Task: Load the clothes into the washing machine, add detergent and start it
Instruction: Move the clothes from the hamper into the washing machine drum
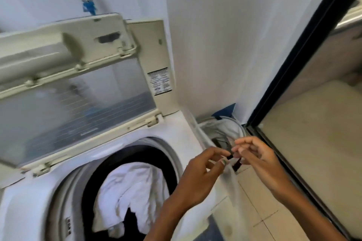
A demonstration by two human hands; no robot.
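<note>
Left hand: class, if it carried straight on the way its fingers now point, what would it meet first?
The left hand points right, toward the right hand; it would likely meet the small dark item pinched between them, though depth is unclear.

White cloth in a white washing machine with black drum; blue tap; beige floor tiles.

Washer lower left of frame, lid up. White cloth in drum. Left hand and right hand at centre right, fingertips pinching small dark item; identity unclear. Basket with clothes behind hands, by wall.
</note>
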